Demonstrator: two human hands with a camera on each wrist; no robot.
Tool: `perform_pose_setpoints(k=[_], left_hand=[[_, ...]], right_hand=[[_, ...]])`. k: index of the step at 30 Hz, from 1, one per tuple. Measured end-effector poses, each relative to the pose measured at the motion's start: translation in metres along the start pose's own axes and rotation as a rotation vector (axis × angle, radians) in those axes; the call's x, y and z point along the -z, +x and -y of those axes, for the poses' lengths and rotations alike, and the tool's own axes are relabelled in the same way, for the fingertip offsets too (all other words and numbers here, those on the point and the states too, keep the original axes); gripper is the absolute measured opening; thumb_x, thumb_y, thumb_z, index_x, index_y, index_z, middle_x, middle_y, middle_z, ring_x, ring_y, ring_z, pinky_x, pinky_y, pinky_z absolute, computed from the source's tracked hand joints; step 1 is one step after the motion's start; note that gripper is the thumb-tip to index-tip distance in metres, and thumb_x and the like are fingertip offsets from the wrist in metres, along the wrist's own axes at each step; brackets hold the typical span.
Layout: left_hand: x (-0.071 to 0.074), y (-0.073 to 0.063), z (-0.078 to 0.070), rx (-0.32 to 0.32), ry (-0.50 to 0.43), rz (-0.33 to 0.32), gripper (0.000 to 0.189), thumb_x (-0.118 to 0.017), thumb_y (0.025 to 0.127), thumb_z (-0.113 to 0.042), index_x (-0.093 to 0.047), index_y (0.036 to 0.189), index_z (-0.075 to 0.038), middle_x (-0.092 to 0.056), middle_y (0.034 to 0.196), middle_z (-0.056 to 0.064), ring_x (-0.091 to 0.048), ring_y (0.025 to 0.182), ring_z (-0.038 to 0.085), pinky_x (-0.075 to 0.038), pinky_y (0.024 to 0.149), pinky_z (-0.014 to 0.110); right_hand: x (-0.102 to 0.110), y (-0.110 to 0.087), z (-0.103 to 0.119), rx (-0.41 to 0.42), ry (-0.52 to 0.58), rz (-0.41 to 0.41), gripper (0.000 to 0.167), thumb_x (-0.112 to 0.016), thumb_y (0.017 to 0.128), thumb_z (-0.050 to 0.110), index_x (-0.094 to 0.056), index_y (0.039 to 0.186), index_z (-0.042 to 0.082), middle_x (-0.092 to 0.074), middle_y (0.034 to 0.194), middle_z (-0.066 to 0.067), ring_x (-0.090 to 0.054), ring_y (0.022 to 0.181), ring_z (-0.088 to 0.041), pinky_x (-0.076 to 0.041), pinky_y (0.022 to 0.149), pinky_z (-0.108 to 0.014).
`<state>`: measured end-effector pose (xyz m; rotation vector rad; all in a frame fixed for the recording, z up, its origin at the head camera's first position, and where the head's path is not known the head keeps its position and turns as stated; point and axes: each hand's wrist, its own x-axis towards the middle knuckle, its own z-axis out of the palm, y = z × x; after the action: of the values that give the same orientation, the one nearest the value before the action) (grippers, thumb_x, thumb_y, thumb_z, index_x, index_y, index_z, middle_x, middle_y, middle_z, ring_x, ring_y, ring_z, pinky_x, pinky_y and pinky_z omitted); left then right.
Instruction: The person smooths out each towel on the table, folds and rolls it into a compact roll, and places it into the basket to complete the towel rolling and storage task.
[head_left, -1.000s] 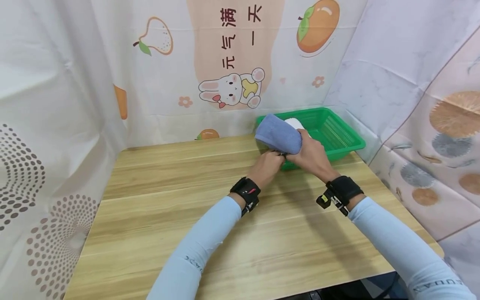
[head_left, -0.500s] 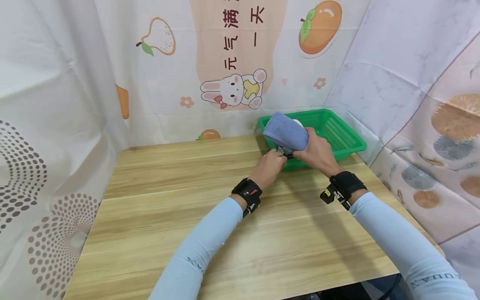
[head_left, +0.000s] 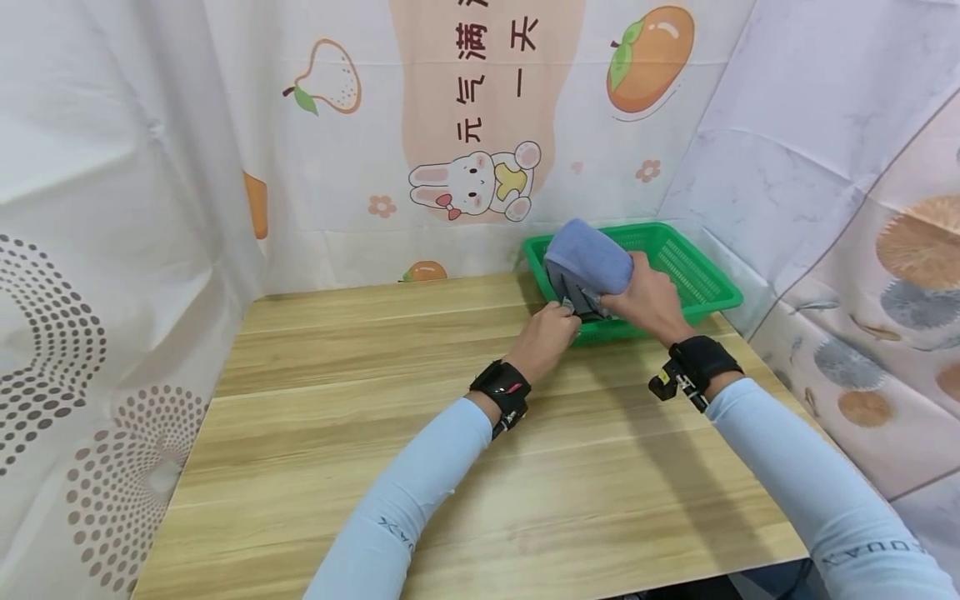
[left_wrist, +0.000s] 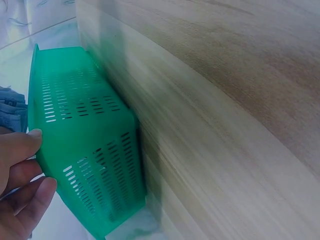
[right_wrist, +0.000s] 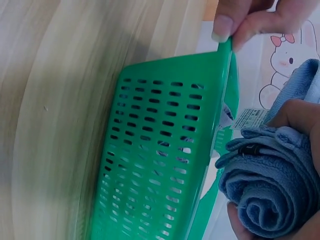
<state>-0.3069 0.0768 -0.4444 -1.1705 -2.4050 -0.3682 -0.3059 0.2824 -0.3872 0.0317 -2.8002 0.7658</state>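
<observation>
My right hand (head_left: 651,298) grips a rolled blue towel (head_left: 591,255), held tilted above the left part of a green plastic basket (head_left: 609,332). In the right wrist view the coiled end of the towel (right_wrist: 265,200) faces the camera, and a white printed label (right_wrist: 249,119) shows beside it. My left hand (head_left: 546,340) pinches the basket's rim at the near left corner, thumb on one side and fingers on the other. Dark grey folded material (head_left: 576,293) shows under the towel; whether it belongs to the towel or lies in the basket I cannot tell.
The basket stands at the far right corner of the wooden table (head_left: 360,433), close to the patterned curtain (head_left: 315,192) behind and the marbled one (head_left: 810,183) at the right. Something white (right_wrist: 210,177) is partly visible inside the basket.
The towel in my right hand has moved a little right and tipped, exposing more dark grey material below. The white item behind it is now hidden in the head view. The view has shifted slightly.
</observation>
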Motion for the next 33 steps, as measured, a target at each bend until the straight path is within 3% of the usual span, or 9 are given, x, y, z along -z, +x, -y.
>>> perform_pose_setpoints(k=[7,33], left_hand=[[-0.003,0.000,0.001,0.008,0.026,0.032,0.015,-0.064,0.102,-0.009,-0.076,0.094,-0.014,-0.070,0.094,-0.002,-0.057,0.086,0.015,-0.047,0.079,0.023],[-0.003,0.000,0.001,0.009,0.042,0.036,0.015,-0.064,0.102,-0.008,-0.077,0.099,-0.014,-0.070,0.096,-0.003,-0.057,0.088,0.014,-0.046,0.081,0.022]], right_hand=[[0.001,0.004,-0.007,-0.018,-0.012,-0.010,0.092,-0.078,0.084,0.028,-0.029,0.154,-0.005,-0.053,0.131,-0.039,-0.057,0.111,-0.055,-0.049,0.084,-0.066],[0.002,0.017,-0.038,-0.078,-0.047,-0.021,0.089,-0.075,0.086,0.029,-0.030,0.153,-0.009,-0.052,0.128,-0.042,-0.056,0.108,-0.059,-0.049,0.079,-0.068]])
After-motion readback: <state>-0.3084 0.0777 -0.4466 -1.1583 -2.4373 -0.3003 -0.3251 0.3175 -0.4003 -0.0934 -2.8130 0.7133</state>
